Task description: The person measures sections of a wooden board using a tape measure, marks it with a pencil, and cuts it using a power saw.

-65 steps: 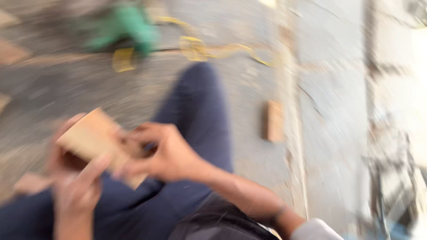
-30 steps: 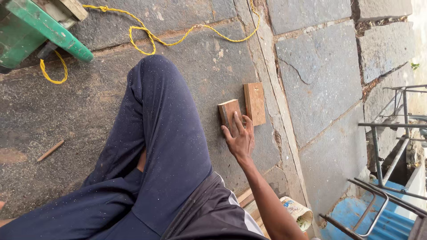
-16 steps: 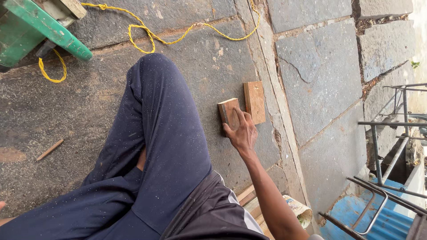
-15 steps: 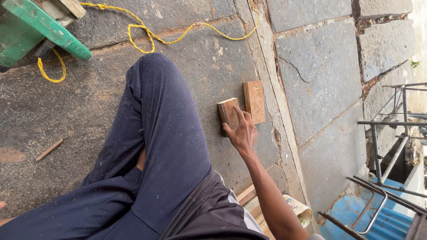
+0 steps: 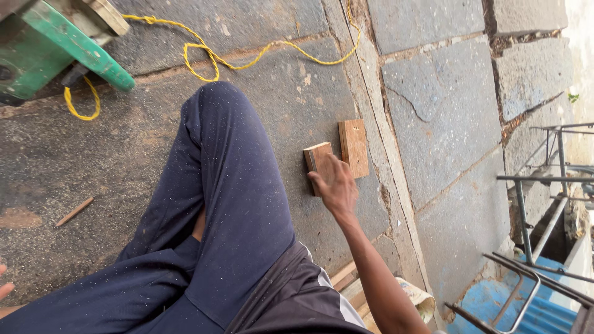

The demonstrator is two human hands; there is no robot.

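I sit on a stone floor with my legs in dark blue trousers [image 5: 229,204] bent in front of me. My right hand [image 5: 335,182] reaches out to the right and grips a small wooden block [image 5: 317,158] standing on the floor. A second, flatter wooden block [image 5: 353,147] lies right beside it, to the right. Only the fingertips of my left hand [image 5: 4,288] show at the left edge of the view, apparently holding nothing.
A green machine part [image 5: 55,49] sits at the top left with yellow cord [image 5: 247,59] trailing across the slabs. A thin wood sliver [image 5: 73,211] lies on the floor at left. Metal railings [image 5: 538,204] and a blue surface [image 5: 526,306] are at the lower right.
Earlier both hands held a wooden piece over my lap. My right hand has since reached out to the floor and closed on the left block; the view has barely shifted since.
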